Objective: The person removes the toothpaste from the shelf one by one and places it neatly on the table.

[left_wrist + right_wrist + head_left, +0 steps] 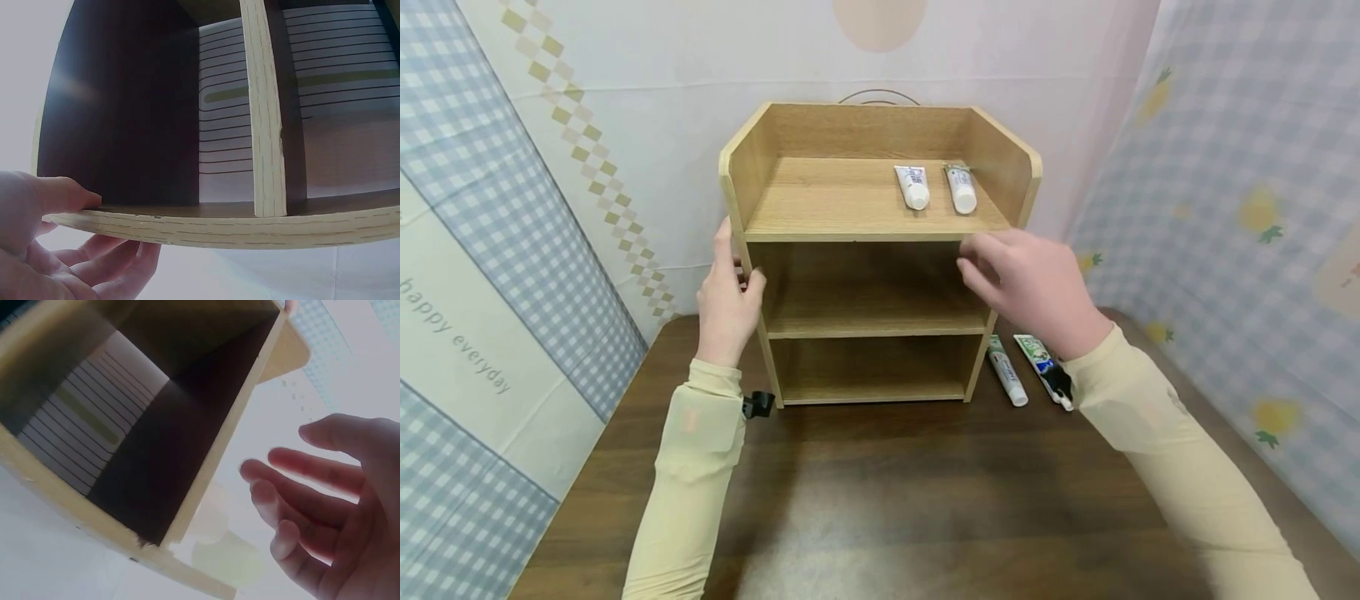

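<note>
Cream-sleeved left hand (727,302) grips shelf (831,196); right (1037,282) seems half-curled.

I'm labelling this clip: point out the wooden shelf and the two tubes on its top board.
Wooden shelf (876,310), head view: middle board's surface.
Left tube (913,185), head view: middle of its body.
Right tube (960,187), head view: middle of its body.

Wearing long, thin cream sleeves (688,500), kinda snug with a few wrinkles. Also sporting small black gadgets (759,405) near the cuffs (715,377), plus boxy bulges (698,423) under the fabric.
</note>
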A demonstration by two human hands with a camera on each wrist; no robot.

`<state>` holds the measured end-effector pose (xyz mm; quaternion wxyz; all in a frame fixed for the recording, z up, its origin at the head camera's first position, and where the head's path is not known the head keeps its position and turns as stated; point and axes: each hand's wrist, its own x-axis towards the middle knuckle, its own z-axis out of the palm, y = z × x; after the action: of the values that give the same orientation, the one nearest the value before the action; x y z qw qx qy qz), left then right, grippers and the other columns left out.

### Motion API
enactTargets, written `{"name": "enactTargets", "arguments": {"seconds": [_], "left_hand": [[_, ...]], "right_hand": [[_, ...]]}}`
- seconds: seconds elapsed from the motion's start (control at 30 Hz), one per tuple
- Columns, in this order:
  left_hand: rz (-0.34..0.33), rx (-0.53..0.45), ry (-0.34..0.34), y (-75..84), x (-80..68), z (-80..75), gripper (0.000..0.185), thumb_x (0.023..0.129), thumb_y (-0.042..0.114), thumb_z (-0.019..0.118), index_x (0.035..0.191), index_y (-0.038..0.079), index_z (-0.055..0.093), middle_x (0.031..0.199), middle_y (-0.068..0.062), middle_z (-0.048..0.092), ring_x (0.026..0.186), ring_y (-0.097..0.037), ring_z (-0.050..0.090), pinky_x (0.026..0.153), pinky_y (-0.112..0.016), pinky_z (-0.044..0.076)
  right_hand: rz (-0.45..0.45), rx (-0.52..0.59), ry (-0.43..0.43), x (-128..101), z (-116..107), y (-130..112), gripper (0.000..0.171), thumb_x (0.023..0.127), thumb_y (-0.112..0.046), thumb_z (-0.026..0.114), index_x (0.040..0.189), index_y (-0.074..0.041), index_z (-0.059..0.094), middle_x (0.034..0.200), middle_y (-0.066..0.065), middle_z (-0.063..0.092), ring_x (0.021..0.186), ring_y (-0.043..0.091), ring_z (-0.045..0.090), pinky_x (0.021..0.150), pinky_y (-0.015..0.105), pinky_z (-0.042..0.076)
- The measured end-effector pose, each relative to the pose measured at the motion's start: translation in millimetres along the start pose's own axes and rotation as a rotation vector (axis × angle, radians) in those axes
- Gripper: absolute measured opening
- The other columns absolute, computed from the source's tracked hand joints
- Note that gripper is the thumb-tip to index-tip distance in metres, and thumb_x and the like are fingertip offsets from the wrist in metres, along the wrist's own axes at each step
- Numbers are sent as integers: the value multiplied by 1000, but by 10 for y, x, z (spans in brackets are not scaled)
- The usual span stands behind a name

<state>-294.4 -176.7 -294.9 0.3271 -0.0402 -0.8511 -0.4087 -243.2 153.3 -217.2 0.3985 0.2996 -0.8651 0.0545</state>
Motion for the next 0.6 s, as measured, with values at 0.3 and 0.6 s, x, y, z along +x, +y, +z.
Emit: {"name": "enactTargets", "arguments": {"seconds": [0.3,0.6], "left_hand": [[-7,3,-7,-1,1,-6,69,91,12,47,151,35,21,106,-19,62,94,-38,62,80,-57,45],[-8,-2,-9,0,2,7,70,91,12,47,150,37,21,107,-19,62,95,-38,63,81,-57,46]], "right_hand": [[62,-23,-43,480,125,51,24,91,-18,56,110,-6,63,81,11,67,75,30,60,56,42,46],[50,-34,-55,672,322,93,29,90,-21,59,113,-4,61,74,13,61,71,34,58,60,44,45]]}}
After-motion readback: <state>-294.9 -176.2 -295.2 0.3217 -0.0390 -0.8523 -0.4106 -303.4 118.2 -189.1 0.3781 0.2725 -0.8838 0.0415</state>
